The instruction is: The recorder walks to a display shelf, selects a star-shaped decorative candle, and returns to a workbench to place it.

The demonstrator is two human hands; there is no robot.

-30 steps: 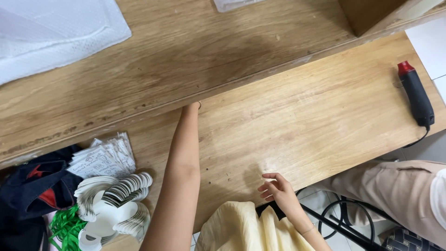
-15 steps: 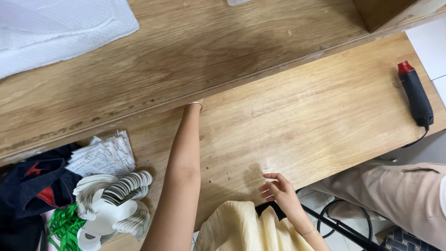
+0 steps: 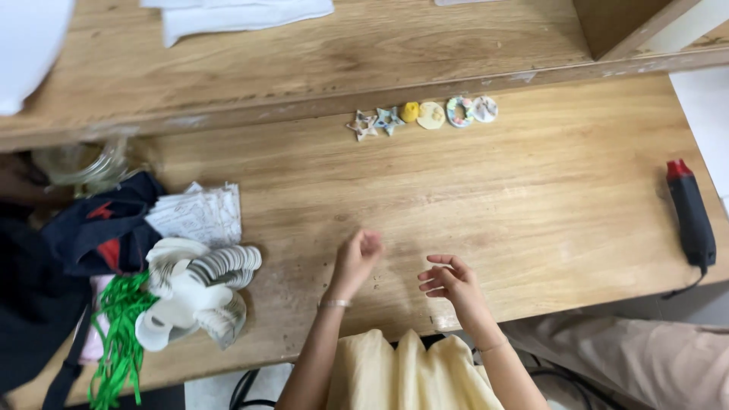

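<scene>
now both hands [image 3: 402, 273] hover loosely curled, seemingly empty; six small ornaments [image 3: 422, 116] line the bench [image 3: 547, 197].

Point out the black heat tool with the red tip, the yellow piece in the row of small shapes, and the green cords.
black heat tool with red tip [image 3: 692, 220], head view, middle of the black body.
small yellow piece [image 3: 410, 111], head view, its centre.
green cords [image 3: 115, 334], head view, middle of the bundle.

Row of six small craft pieces [image 3: 422, 116] (stars, discs, rings) along the bench's far edge
</scene>
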